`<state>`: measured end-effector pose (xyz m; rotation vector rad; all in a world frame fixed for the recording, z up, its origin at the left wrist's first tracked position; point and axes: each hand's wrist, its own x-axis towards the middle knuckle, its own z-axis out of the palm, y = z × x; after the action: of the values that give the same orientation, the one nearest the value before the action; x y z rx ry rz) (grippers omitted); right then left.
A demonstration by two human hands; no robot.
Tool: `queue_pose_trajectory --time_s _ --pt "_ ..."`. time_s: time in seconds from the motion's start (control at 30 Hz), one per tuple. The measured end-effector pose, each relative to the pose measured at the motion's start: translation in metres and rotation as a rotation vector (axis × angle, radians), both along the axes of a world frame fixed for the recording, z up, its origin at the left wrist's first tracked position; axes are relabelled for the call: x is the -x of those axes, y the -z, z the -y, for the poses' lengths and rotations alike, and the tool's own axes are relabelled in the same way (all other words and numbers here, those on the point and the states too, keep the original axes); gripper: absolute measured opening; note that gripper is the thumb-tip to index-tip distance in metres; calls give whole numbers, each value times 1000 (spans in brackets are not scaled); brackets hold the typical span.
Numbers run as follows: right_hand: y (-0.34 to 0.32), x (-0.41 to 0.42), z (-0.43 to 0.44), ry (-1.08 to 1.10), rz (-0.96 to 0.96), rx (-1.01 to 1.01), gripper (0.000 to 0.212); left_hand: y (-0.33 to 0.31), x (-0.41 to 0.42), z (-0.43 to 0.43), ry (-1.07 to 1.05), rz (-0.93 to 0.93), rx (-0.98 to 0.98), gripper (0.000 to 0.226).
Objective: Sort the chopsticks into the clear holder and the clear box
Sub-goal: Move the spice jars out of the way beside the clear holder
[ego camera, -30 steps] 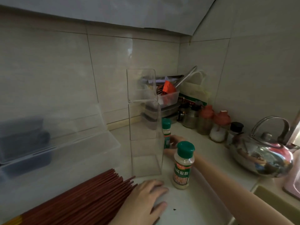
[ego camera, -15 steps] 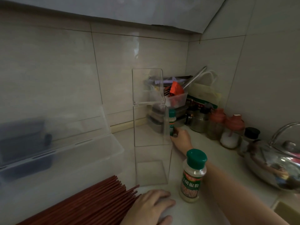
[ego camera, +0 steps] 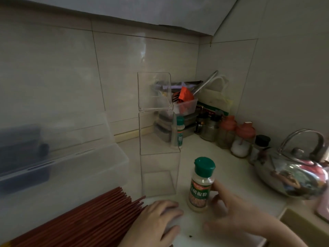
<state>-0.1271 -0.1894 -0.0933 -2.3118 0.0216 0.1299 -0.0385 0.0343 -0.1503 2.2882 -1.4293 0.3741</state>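
Left of the clear holder (ego camera: 158,157), the clear box (ego camera: 99,168) stands open and unfilled. Chopsticks (ego camera: 85,216) lie bundled front-left of the holder, none sorted. Left hand (ego camera: 156,221) rests flat and relaxed before it. The small bottle (ego camera: 180,131), carried back a second ago, now stands behind the holder. Right hand (ego camera: 231,209) has returned to the pepper bottle (ego camera: 201,186), just right of the holder; grasp not determinable, blurred. Assessment: clearing space, sorting not begun.

I've got a glossy clear plastic holder (ego camera: 158,132), matt reddish wooden chopsticks (ego camera: 80,221), a mirror-bright metal kettle (ego camera: 288,173), a cloudy plastic box (ego camera: 71,168).
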Motion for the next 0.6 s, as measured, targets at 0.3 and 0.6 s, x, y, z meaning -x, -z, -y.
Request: queue_pose_trajectory --time_s 0.3,0.6 --pt "16 -103 40 494 235 -185 59 -1 0 2 -9 7 17 33" --pt "14 -208 55 726 339 -151 41 3 -4 3 -50 116 -47 35"
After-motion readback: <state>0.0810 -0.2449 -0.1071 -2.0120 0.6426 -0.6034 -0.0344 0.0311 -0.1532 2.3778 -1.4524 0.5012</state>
